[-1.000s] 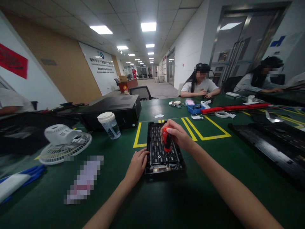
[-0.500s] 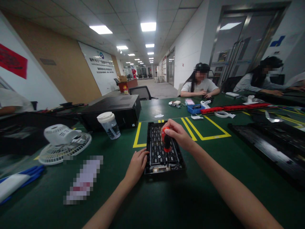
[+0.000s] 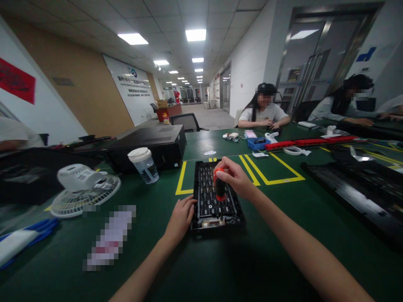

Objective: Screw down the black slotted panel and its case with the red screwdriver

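A black rectangular panel [image 3: 201, 212], raised at its rim and patterned like a honeycomb inside, lies lengthwise before me on the green table [image 3: 270, 251]. My right hand [image 3: 231, 174] is closed around the top of a screwdriver [image 3: 221, 188] with a red and black handle. The screwdriver stands nearly upright over the panel's middle; its tip is hidden. At the panel's left edge, my left hand [image 3: 182, 214] grips the rim with its fingertips. Near the panel's front end is a pale strip-like part [image 3: 209, 224].
Left stand a lidded plastic cup [image 3: 145, 165], a white fan [image 3: 85, 188], a black computer case [image 3: 151, 142] and blue-and-white gloves [image 3: 27, 239]. A large black panel [image 3: 355, 195] lies right. Behind are a blue box [image 3: 257, 144], red strips [image 3: 308, 141] and a seated person [image 3: 264, 109].
The screwdriver handle has turned slightly in my right hand, showing a different share of red and black. My left hand and the panel have stayed in place.
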### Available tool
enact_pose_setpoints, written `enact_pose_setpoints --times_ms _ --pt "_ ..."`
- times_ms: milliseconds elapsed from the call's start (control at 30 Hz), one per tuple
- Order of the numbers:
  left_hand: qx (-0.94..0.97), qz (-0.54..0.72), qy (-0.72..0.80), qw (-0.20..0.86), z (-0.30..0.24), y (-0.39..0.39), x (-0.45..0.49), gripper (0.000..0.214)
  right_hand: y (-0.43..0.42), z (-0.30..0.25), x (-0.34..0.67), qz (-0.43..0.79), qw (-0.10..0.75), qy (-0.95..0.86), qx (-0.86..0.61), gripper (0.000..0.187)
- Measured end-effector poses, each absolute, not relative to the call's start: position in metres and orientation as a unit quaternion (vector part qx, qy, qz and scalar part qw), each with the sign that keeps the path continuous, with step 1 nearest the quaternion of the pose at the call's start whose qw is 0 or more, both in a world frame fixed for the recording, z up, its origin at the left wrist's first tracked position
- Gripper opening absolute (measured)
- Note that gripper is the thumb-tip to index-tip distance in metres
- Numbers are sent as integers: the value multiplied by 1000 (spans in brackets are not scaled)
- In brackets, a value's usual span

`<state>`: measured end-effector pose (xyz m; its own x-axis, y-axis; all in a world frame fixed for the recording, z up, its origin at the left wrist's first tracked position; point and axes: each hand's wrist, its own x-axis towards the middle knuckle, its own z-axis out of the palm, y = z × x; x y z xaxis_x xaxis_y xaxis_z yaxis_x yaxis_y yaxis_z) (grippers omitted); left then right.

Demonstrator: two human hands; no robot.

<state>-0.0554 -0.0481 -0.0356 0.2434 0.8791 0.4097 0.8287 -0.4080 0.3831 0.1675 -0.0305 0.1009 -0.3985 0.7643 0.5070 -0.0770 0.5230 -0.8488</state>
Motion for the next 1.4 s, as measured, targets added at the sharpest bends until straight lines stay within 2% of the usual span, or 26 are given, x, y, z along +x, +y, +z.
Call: enact_pose_setpoints --times_ms 1400 --pt "784 285 548 63 -37 -48 -56 28 -42 103 158 255 535 -724 -352 28"
